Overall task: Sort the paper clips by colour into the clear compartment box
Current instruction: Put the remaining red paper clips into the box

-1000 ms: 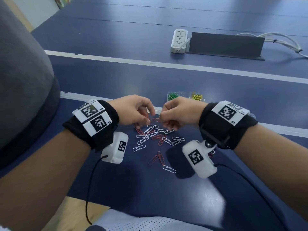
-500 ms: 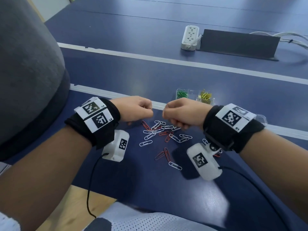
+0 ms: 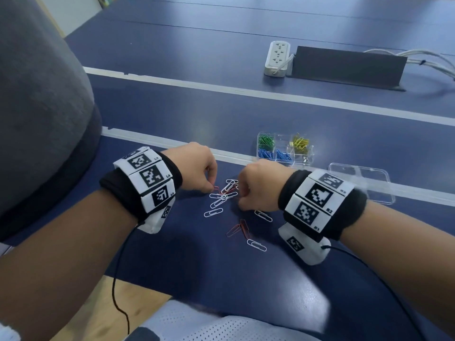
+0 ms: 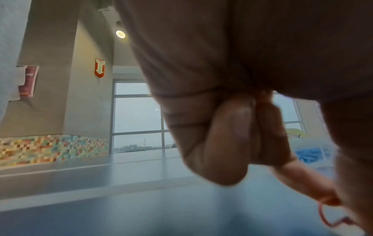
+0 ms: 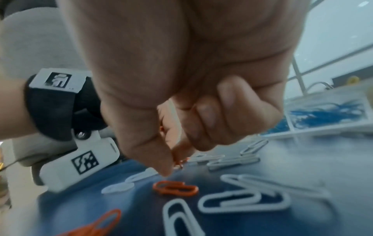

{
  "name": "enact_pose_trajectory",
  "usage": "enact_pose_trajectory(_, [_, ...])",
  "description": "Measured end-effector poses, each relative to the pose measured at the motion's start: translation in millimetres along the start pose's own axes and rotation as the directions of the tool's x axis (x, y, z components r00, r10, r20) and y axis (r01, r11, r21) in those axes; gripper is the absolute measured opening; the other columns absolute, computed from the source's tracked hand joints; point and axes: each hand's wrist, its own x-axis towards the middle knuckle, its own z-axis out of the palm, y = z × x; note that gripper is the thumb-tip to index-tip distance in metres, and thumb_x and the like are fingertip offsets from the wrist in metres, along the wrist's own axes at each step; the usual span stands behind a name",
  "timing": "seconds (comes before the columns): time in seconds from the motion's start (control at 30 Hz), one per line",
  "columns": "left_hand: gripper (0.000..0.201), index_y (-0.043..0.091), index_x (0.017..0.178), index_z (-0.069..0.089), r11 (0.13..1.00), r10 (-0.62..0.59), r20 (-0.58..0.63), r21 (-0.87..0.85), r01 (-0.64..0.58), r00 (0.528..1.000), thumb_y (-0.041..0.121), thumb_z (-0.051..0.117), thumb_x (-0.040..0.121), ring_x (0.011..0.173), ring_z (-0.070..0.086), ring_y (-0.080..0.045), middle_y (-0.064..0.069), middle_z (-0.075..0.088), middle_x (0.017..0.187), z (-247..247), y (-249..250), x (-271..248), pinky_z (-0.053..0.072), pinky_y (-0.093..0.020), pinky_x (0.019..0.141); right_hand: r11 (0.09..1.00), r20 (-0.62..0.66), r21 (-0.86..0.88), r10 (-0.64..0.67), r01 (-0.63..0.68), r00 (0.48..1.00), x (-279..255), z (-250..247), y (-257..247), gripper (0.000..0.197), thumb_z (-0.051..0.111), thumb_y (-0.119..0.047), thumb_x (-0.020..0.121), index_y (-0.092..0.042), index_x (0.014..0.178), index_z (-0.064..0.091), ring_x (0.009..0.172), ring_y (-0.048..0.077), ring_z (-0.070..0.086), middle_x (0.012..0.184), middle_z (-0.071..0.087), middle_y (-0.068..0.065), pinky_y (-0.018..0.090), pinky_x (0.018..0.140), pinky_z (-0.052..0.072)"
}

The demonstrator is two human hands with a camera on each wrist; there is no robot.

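We pinch red clips (image 5: 177, 161) in both curled hands (image 3: 197, 168) (image 3: 258, 185) — interlocked white clips (image 3: 222, 193) may ride along into the box (image 3: 309, 159).

On the counter (image 3: 320, 114) lay two hands (image 3: 197, 166), one box (image 3: 285, 148) with green, yellow and blue clips, one lid (image 3: 364, 183), one power strip (image 3: 277, 57), and about eight white clips (image 3: 213, 213) and several red clips (image 3: 240, 228).
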Motion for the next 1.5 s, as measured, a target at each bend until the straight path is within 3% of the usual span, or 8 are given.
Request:
enact_pose_trajectory(0.27, [0.015,0.021,0.067,0.051,0.987,0.066,0.004,-0.148,-0.064,0.998,0.018,0.063,0.075,0.057,0.044,-0.01,0.007,0.049,0.06,-12.1,19.3,3.9,0.037,-0.023,0.055,0.895,0.09,0.421,0.123,-0.15,0.988,5.3,-22.8,34.1,0.013,0.062,-0.018,0.075,-0.02,0.064,0.055,0.05,0.014,0.054,0.057,0.06,-0.001,0.018,0.051,0.044])
enact_pose_trajectory(0.4, [0.014,0.022,0.066,0.055,0.978,0.101,-0.027,-0.178,-0.104,0.995,0.016,0.064,0.074,0.052,0.05,-0.011,0.006,0.054,0.059,-30.0,39.2,24.8,0.04,-0.022,0.056,0.813,-0.02,0.559,0.209,-0.163,0.978,11.9,-47.3,54.0,0.019,0.062,-0.001,0.075,-0.017,0.066,0.059,0.048,0.016,0.054,0.059,0.06,0.004,0.022,0.051,0.047])
enact_pose_trajectory(0.6, [0.008,0.021,0.075,0.059,0.987,0.077,-0.086,-0.134,-0.088,0.993,0.022,0.065,0.078,0.051,0.054,-0.013,0.002,0.06,0.067,-53.4,71.5,66.1,0.046,-0.023,0.056,0.897,-0.148,0.257,0.404,-0.359,0.903,26.9,-78.1,69.8,0.021,0.066,-0.009,0.08,-0.016,0.1,0.071,0.082,0.022,0.07,0.091,0.073,0.007,0.036,0.083,0.058])
enact_pose_trajectory(0.77, [0.012,0.022,0.093,0.066,0.997,0.049,-0.092,-0.05,-0.054,0.995,0.023,0.064,0.081,0.064,0.058,-0.019,0.0,0.063,0.077,-57.5,83.8,83.7,0.049,-0.024,0.065,0.921,-0.194,0.101,0.388,-0.375,0.901,31.9,-78.9,69.4,0.03,0.062,-0.009,0.08,-0.012,0.109,0.067,0.095,0.029,0.066,0.107,0.069,0.011,0.037,0.083,0.055])
enact_pose_trajectory(0.93, [0.019,0.014,0.098,0.069,0.998,0.059,-0.13,0.006,-0.059,0.99,0.019,0.063,0.08,0.07,0.059,-0.022,-0.001,0.064,0.075,-58.9,87.4,90.0,0.048,-0.028,0.068,0.92,-0.15,0.123,0.387,-0.371,0.91,28.4,-83.7,67.9,0.037,0.069,-0.012,0.075,-0.018,0.112,0.068,0.087,0.026,0.065,0.103,0.07,0.009,0.031,0.07,0.05])
enact_pose_trajectory(1.13, [0.028,0.008,0.114,0.065,0.986,0.16,-0.168,0.065,-0.151,0.973,0.013,0.054,0.089,0.101,0.062,-0.027,-0.009,0.067,0.114,-55.6,99.5,94.1,0.047,-0.033,0.086,0.905,-0.166,0.207,0.406,-0.371,0.899,17.0,-89.4,79.8,0.037,0.064,-0.005,0.081,-0.018,0.115,0.066,0.081,0.023,0.059,0.092,0.062,0.006,0.029,0.06,0.047])
enact_pose_trajectory(1.27, [0.013,0.002,0.087,0.062,0.983,0.182,-0.11,0.044,-0.178,0.977,0.007,0.051,0.092,0.094,0.05,-0.018,-0.007,0.055,0.105,-53.4,111.2,103.4,0.038,-0.011,0.069,0.87,-0.159,0.316,0.442,-0.379,0.883,9.2,-85.8,94.4,0.034,0.064,-0.008,0.083,-0.019,0.116,0.064,0.083,0.024,0.064,0.067,0.055,-0.001,0.036,0.08,0.057])
enact_pose_trajectory(1.5, [0.028,0.021,0.104,0.07,0.97,0.243,-0.114,0.021,-0.242,0.963,0.012,0.072,0.079,0.095,0.067,-0.015,0.003,0.072,0.104,-59.1,118.3,101.0,0.051,-0.028,0.088,0.854,-0.146,0.335,0.464,-0.397,0.874,-2.6,-74.0,113.9,0.032,0.065,-0.018,0.084,-0.021,0.115,0.064,0.086,0.023,0.066,0.065,0.055,-0.005,0.038,0.082,0.057])
